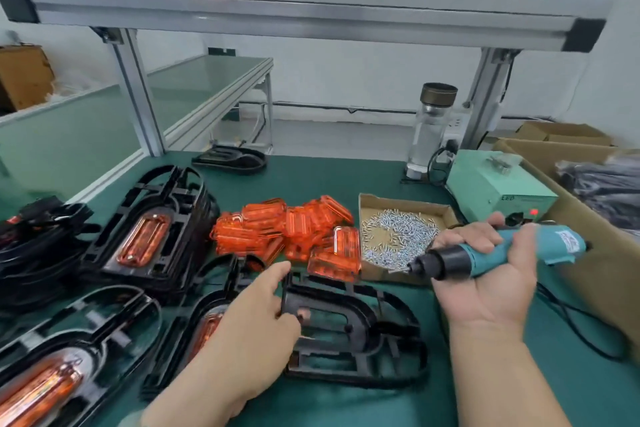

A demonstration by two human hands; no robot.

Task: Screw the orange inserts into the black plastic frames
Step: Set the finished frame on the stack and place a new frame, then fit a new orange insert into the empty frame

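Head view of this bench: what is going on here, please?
A person is assembling parts at a green bench. The left hand grips a black frame that has no insert in it and lies in front of them. The right hand holds an electric screwdriver, its tip by the cardboard tray of screws. Loose orange inserts are piled behind the frame, and frames with inserts in them are stacked at the left.

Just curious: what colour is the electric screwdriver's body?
Teal electric screwdriver, black nose; head view shows it.
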